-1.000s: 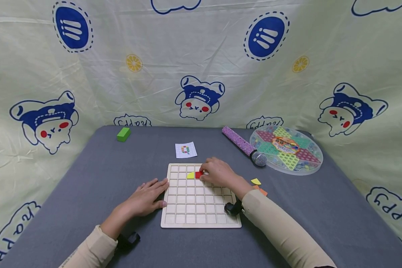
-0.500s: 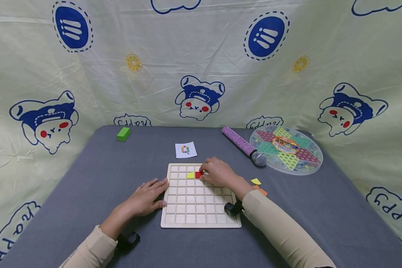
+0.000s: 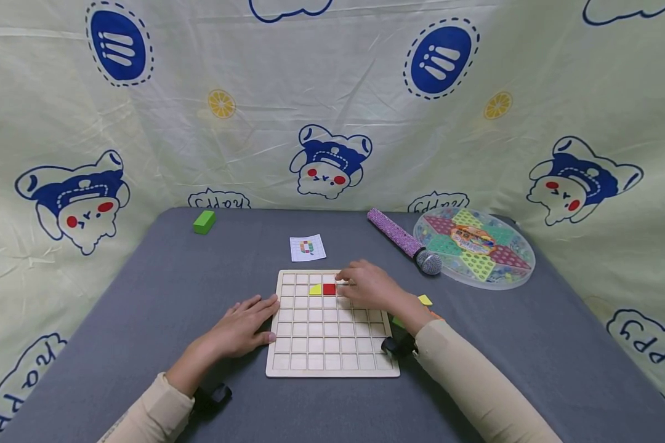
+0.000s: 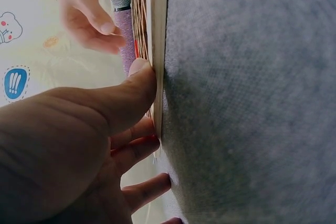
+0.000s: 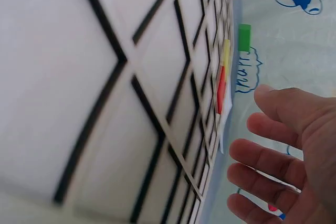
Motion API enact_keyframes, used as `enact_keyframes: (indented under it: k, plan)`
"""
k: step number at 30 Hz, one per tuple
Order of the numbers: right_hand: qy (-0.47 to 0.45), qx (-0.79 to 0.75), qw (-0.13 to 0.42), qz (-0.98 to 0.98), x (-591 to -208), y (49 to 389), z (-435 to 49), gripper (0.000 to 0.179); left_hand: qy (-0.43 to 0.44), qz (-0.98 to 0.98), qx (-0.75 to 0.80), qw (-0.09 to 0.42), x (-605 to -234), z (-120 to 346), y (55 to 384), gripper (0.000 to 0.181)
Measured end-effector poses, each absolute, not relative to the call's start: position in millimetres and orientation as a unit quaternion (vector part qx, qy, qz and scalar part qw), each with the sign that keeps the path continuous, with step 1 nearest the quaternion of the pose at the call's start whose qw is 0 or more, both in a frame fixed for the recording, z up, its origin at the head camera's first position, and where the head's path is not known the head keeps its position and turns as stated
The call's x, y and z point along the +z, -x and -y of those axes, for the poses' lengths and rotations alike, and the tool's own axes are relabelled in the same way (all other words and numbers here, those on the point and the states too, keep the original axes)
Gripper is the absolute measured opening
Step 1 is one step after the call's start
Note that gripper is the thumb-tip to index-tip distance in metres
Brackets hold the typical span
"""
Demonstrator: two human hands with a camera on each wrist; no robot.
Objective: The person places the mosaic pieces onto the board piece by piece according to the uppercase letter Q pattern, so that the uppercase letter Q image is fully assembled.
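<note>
A pale wooden grid board point(image 3: 332, 371) lies on the table. In its second row from the back sit a yellow tile with one slanted side point(image 3: 315, 290) and a red square tile point(image 3: 329, 289), side by side. My left hand point(image 3: 241, 329) rests at the board's left edge; its thumb point(image 4: 140, 80) and fingertips touch the rim. Just right of the red tile, my right hand point(image 3: 371, 286) hovers over the board. The right wrist view shows its fingers point(image 5: 268, 161) spread and loosely bent, holding nothing.
Loose yellow point(image 3: 425, 300), orange point(image 3: 436, 315) and green point(image 3: 397, 321) pieces lie right of the board, partly behind the right wrist. A pattern card point(image 3: 307, 248), green block point(image 3: 204, 222), purple microphone point(image 3: 396, 232) and round patterned box point(image 3: 493, 280) stand farther back.
My right hand has let go of the red tile and moved slightly right, so the whole tile shows. A green piece has come into view under the wrist. The left hand stays put.
</note>
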State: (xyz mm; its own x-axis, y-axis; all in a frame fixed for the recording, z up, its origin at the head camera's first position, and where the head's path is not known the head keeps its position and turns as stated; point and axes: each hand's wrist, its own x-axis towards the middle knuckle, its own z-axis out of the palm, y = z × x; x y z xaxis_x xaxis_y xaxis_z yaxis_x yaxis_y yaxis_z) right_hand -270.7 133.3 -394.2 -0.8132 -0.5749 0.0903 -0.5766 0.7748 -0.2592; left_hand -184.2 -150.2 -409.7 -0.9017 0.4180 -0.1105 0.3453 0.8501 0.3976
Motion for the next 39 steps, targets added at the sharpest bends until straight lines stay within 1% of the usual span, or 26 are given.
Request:
enact_keyframes:
  k: [9,16,23,32,39]
  plan:
    - [-0.302,0.139,0.053,0.942,-383.5,252.2,-162.8,0.026,-0.201,-0.957,0.185,0.098,-409.1,149.7,184.0,0.065]
    - [-0.292,0.139,0.065,0.944,-384.1,237.5,-190.7,0.026,-0.197,-0.958,0.183,0.100,-410.3,150.2,184.0,0.065]
    - [-0.267,0.144,0.066,0.950,-389.1,225.5,-219.6,0.026,-0.198,-0.958,0.184,0.101,-409.1,150.0,183.2,0.065]
    - [-0.223,0.153,0.042,0.962,-393.9,218.0,-253.5,0.028,-0.203,-0.956,0.186,0.098,-409.7,150.8,183.6,0.064]
    - [-0.204,0.138,0.051,0.968,-399.6,218.6,-270.7,0.024,-0.201,-0.957,0.185,0.099,-410.6,150.2,184.6,0.064]
